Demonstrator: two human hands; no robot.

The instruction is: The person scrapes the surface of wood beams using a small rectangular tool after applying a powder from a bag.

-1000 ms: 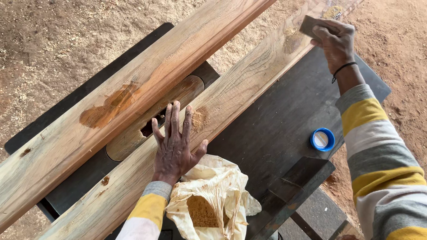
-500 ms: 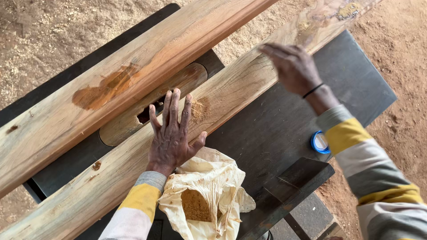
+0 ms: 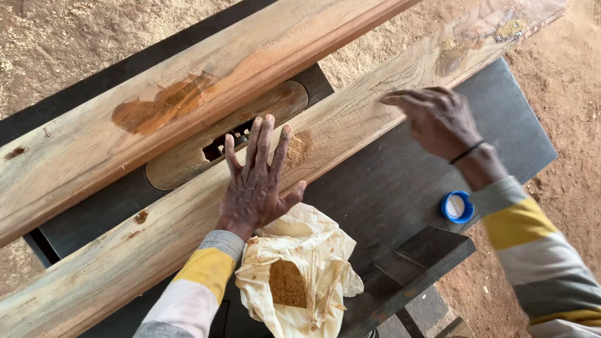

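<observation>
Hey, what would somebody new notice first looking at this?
Two long wooden planks run slantwise across a dark table. The left hand lies flat on the nearer one, while the right hand hovers above it farther along. An open bag of brown powder sits just below the left hand.

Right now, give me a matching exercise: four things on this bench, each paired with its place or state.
1. left hand
2. right hand
3. blue cap
4. plastic bag

A. on the dark table beside the right wrist
B. open, brown powder inside
C. flat on the near plank
D. blurred above the near plank, fingers pointing left

Pairs: 1-C, 2-D, 3-A, 4-B
</observation>
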